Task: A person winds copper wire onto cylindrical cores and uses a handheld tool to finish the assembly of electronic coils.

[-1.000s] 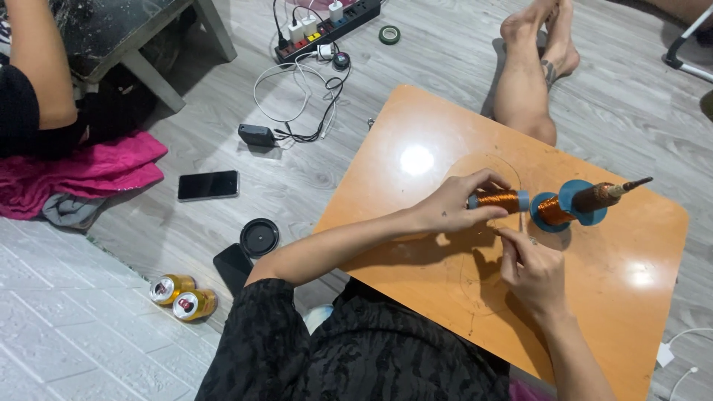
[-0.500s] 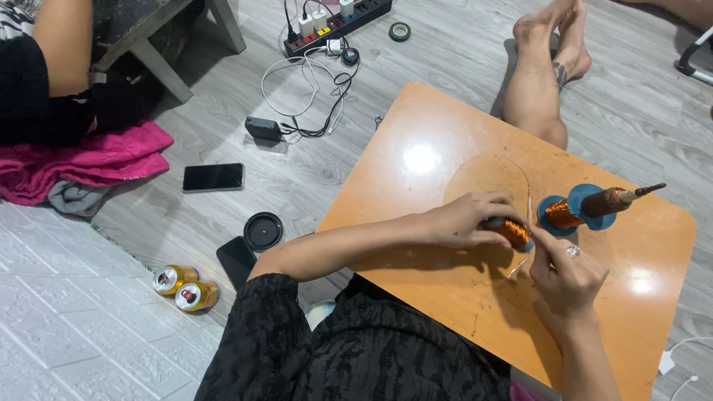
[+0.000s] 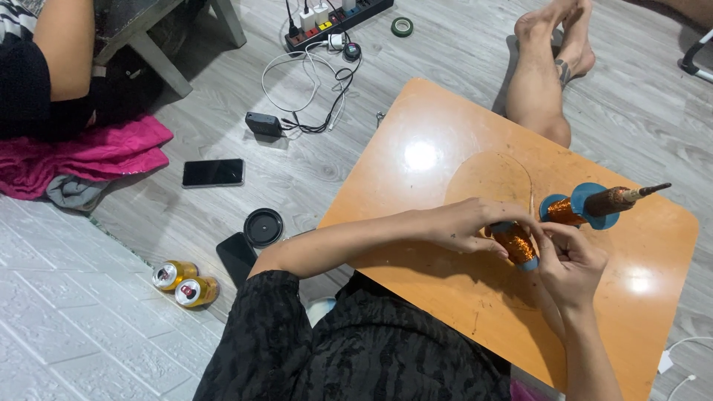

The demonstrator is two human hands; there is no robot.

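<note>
My left hand [image 3: 466,225] grips a small spool wound with copper wire [image 3: 514,242], blue at its ends, just above the low orange table [image 3: 416,163]. My right hand [image 3: 570,261] meets it from the right, fingertips pinched at the spool's end. Just beyond lies a second copper-wound spool with blue flanges on a brown tapered rod [image 3: 603,202], pointing right. A thin loop of wire [image 3: 532,194] arcs over the tabletop behind my hands.
On the grey floor lie a phone [image 3: 213,172], a black round lid [image 3: 264,226], two cans [image 3: 184,283], a power strip with cables [image 3: 327,16] and a tape roll [image 3: 402,27]. Another person's bare legs [image 3: 542,74] rest past the table; a second person sits by pink cloth [image 3: 89,156].
The spool in my left hand came down and away from the rod spool toward me, and my right hand moved up onto its end. The view shifted slightly.
</note>
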